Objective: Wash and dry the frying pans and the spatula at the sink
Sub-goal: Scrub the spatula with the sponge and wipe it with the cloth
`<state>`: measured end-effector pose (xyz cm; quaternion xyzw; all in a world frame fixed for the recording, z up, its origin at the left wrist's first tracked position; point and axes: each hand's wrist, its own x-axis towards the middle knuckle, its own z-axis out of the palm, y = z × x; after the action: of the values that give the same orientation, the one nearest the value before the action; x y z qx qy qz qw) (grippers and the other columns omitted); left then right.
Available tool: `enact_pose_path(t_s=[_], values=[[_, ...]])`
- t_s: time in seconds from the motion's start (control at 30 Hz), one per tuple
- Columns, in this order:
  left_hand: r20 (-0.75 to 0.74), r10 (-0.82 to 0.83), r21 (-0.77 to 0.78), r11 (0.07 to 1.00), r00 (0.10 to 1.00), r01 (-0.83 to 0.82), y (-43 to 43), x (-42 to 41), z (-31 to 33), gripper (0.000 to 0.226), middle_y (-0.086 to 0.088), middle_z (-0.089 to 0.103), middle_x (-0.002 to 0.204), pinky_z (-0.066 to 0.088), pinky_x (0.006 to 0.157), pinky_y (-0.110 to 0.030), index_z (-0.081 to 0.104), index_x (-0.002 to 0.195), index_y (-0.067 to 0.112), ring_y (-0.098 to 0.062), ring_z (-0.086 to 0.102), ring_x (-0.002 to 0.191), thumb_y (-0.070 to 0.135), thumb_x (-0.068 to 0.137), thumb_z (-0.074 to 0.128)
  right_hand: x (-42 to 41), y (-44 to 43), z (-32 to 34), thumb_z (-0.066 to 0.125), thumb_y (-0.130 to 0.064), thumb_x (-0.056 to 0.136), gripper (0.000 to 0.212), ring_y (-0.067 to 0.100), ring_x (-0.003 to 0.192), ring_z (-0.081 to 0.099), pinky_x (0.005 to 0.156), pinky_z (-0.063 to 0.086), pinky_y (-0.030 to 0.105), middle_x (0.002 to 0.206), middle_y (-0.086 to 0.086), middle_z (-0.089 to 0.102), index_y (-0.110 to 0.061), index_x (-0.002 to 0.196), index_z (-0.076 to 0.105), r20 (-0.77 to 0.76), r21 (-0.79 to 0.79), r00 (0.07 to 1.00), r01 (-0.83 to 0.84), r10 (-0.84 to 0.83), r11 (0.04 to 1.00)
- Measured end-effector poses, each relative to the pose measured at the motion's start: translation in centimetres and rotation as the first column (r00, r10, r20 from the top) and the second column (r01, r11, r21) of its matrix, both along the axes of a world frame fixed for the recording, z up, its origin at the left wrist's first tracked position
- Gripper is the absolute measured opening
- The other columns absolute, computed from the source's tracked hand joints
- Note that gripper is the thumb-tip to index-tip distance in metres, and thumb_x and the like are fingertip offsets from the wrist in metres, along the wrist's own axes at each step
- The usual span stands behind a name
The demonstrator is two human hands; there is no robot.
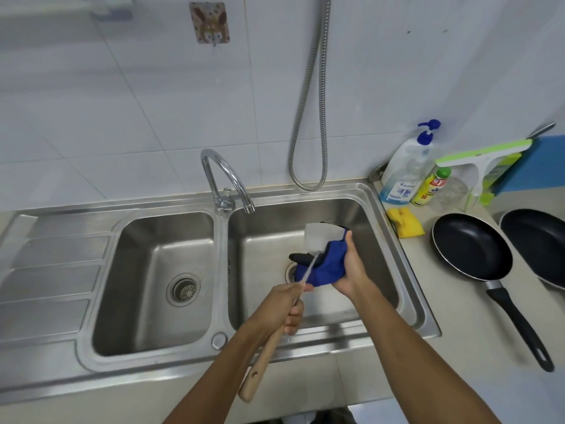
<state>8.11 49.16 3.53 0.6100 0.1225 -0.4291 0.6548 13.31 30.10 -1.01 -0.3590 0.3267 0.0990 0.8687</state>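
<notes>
Left hand [286,307] reaches in from lower centre, forearm angled up and right; its grip is a closed fist around the spatula [308,264], at the junction of the wooden handle and the thin metal shank. Handle end points down toward the person, past the front rim of the sink [330,335]; the flat metal blade sits high, over the right basin, just below the faucet [227,182] spout. Right hand [351,270] comes in from lower right, palm turned left, its grip wrapped around a bunched blue cloth [328,267] pressed against the blade and shank; a dark patch of the cloth shows at its left edge. Both hands are above the right basin; the cloth hides most of that basin's drain. Left basin holds nothing but its strainer. On the table right of the sink: two black frying pans [472,247], side by side, the nearer with its handle pointing toward the person; a yellow sponge [406,223] by the sink corner; a pump bottle [406,169], a small yellow bottle [429,188] and a green-edged squeegee [483,157] behind. A shower hose [308,117] hangs on the tiled wall.
</notes>
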Motion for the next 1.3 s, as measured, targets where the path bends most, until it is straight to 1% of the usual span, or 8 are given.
enact_pose_path(t_s=[0.17,0.47,0.67,0.87,0.97,1.1,1.23,1.3], values=[[-0.004,-0.080,0.034,0.996,0.997,0.080,0.1,-1.1,0.8,0.037,0.004,0.037,0.054,0.028,0.040,-0.021,0.055,0.130,0.010,-0.009,0.030,0.043,0.034,0.109,0.038,1.6,-1.5,-0.1,0.042,-0.070,0.093,0.069,0.032,0.119,0.061,0.103,0.050,0.047,0.128,0.012,0.067,-0.017,0.132,0.062,0.003,-0.182,1.000,-0.007,0.007,0.983],[-0.015,-0.046,0.124,0.991,0.999,0.048,-0.5,-0.7,-0.8,0.030,0.003,0.031,0.057,0.022,0.044,-0.021,0.060,0.120,0.013,-0.011,0.026,0.045,0.024,0.104,0.037,1.3,-0.8,0.0,0.053,-0.068,0.090,0.056,0.024,0.091,0.070,0.087,0.057,0.040,0.097,0.007,0.073,-0.016,0.111,0.064,-0.135,-0.521,0.991,-0.079,0.010,0.850],[0.006,0.009,0.149,0.989,1.000,-0.010,-1.3,0.9,-1.7,0.012,0.000,0.035,0.052,0.024,0.042,-0.020,0.052,0.094,0.013,-0.013,0.027,0.041,0.021,0.102,0.046,-1.0,1.4,-0.9,0.053,-0.066,0.091,0.054,0.025,0.092,0.069,0.084,0.058,0.039,0.098,0.006,0.073,-0.016,0.107,0.064,-0.222,-0.590,0.971,-0.209,0.092,0.780],[0.097,0.082,0.210,0.973,0.992,-0.100,-1.8,2.6,-2.2,0.024,0.002,0.039,0.051,0.027,0.042,-0.021,0.060,0.098,0.011,-0.013,0.031,0.041,0.020,0.103,0.038,-1.4,-0.9,1.7,0.061,-0.057,0.092,0.039,0.024,0.092,0.073,0.082,0.060,0.038,0.097,0.005,0.076,-0.022,0.108,0.066,-0.163,-0.564,0.982,-0.174,0.099,0.807],[0.097,0.150,0.191,0.967,0.984,-0.167,-1.9,3.0,-2.5,0.024,0.002,0.041,0.053,0.029,0.042,-0.022,0.062,0.102,0.010,-0.013,0.034,0.044,0.018,0.102,0.040,-1.9,-5.1,3.7,0.063,-0.056,0.090,0.039,0.022,0.091,0.073,0.081,0.059,0.037,0.098,0.003,0.075,-0.022,0.109,0.066,-0.115,-0.641,0.993,-0.088,0.018,0.763],[0.073,0.207,0.173,0.961,0.976,-0.216,-2.4,3.3,-2.7,0.021,0.003,0.041,0.049,0.030,0.038,-0.020,0.062,0.100,0.010,-0.012,0.034,0.042,0.016,0.102,0.042,-4.3,-12.0,6.0,0.063,-0.055,0.090,0.043,0.026,0.099,0.068,0.094,0.054,0.042,0.109,0.008,0.071,-0.017,0.109,0.066,-0.123,-0.808,0.979,-0.003,-0.165,0.590],[0.053,0.203,0.174,0.962,0.978,-0.209,-2.7,3.2,-3.2,0.023,0.001,0.042,0.054,0.031,0.038,-0.020,0.062,0.101,0.009,-0.012,0.033,0.042,0.018,0.103,0.041,-7.6,-17.0,6.2,0.052,-0.059,0.095,0.054,0.040,0.114,0.059,0.099,0.047,0.047,0.123,0.016,0.065,-0.014,0.124,0.063,-0.278,-0.946,0.955,-0.254,-0.102,0.202],[0.045,0.188,0.176,0.965,0.981,-0.193,-2.6,3.0,-3.3,0.023,0.000,0.041,0.056,0.031,0.038,-0.021,0.063,0.101,0.009,-0.012,0.033,0.043,0.018,0.104,0.042,-9.0,-18.4,5.4,0.051,-0.050,0.099,0.043,0.042,0.104,0.060,0.087,0.046,0.044,0.110,0.016,0.067,-0.010,0.110,0.064,-0.348,-0.937,0.938,-0.347,-0.011,0.029]])
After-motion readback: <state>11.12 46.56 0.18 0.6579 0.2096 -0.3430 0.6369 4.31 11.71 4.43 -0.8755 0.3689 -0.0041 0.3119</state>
